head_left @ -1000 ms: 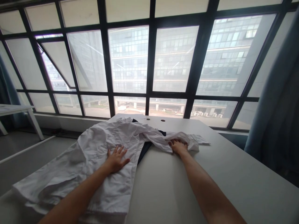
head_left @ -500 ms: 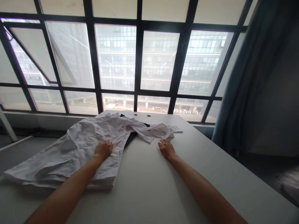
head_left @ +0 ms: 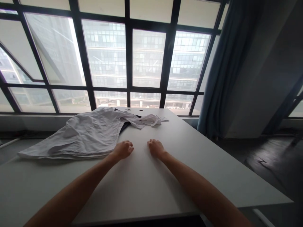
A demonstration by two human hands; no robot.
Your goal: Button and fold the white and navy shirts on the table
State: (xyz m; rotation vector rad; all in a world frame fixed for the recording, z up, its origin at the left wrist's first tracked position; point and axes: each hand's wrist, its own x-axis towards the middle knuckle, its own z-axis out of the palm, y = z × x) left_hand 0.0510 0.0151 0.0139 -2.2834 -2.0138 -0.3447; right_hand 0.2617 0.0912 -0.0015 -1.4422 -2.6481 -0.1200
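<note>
Head-worn view, looking forward and down along both arms. The **left hand** [head_left: 122,150] and **right hand** [head_left: 156,148] lie apart on the desk [head_left: 142,183], palms down, fingers slightly curled, holding nothing. A narrow strip of bare desk separates them. The forearms [head_left: 71,186] extend from the lower corners of the view and converge toward the hands.

The left hand lies just beside the near edge of the white coat [head_left: 90,134], which is spread in loose folds over the left part of the desk. The right hand touches no cloth; the crumpled sleeve [head_left: 148,120] of the coat lies well ahead of it, toward the far end of the desk. Dark cloth [head_left: 124,127] shows beneath the coat near the middle of the pile. Two small round holes [head_left: 141,110] mark the far end of the desk.

Beyond the desk: a black-framed window [head_left: 146,90], with an office building [head_left: 146,60] behind the glass. A blue curtain [head_left: 220,82] hangs at right, above a dark floor [head_left: 258,160].
</note>
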